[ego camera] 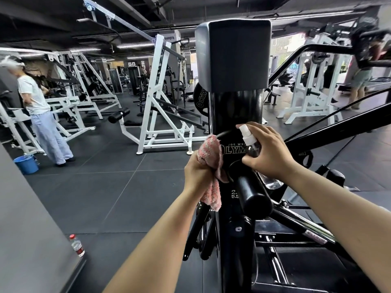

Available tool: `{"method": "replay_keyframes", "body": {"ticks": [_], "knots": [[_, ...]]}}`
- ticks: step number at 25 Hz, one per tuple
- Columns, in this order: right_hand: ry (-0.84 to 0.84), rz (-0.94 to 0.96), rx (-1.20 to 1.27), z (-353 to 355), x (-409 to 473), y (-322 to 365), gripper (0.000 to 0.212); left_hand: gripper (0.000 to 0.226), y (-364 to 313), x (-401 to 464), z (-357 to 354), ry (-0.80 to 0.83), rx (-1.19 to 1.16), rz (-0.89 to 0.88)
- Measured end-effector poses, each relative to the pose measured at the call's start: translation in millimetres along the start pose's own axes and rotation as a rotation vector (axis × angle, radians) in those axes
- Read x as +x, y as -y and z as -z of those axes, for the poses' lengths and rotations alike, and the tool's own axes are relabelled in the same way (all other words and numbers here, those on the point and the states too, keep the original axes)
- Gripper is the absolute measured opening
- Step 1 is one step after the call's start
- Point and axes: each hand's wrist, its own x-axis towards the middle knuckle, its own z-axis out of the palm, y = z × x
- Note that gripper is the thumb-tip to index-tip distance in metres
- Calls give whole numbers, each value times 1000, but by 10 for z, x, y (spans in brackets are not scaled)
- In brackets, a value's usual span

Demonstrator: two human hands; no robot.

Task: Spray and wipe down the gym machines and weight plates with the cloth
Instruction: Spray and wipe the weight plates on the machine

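While a pink cloth (211,166) is gripped in the left hand (197,173), fingers curled tight round its bunched middle, a small spray bottle (250,142) is held in the right hand (269,153). The cloth's upper end sticks out above the left fingers and touches the face of a black weight plate (230,149); its loose tail hangs below the fist. The right fingers are wrapped round the bottle's clear body, with the white nozzle poking out above them and the index fingertip (239,126) laid over the top of it. The nozzle is pointed at the plate, just beside the gold lettering that shows between the two hands. Whether the pump is pressed cannot be told. The plate is mounted on a black machine (234,66); its padded block sits well above both hands and a thick black peg (254,193) juts out just under the right fingers. Far left of the left hand, a person (42,111) in a white top stands among white frames (156,98), with a blue bucket (26,163) near their feet. Down-left of the left forearm, a water bottle (77,245) with a red cap stands on a grey ledge (31,240).
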Motion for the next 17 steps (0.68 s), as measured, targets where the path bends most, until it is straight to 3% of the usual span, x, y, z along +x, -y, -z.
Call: {"method": "replay_keyframes", "body": {"ticks": [3, 6, 9, 11, 13, 15, 17], "knots": [[-4, -2, 17, 7, 17, -14, 77, 15, 3, -208, -4, 25, -151, 130], [-12, -14, 22, 6, 2, -3, 79, 36, -18, -366, -17, 80, -239, 186], [-9, -47, -3, -11, -21, 29, 80, 24, -98, -336, -3, 27, -231, 182], [22, -88, -10, 18, 4, 61, 82, 28, -168, -267, 27, -3, -104, 56], [55, -89, -30, 31, 25, 84, 80, 46, -265, -202, 83, -11, 140, -191], [76, -82, -52, 21, 37, 106, 75, 48, -383, -99, 117, 10, 387, -453], [64, -81, -60, 15, 33, 98, 75, 53, -426, -20, 103, 44, 551, -558]]}}
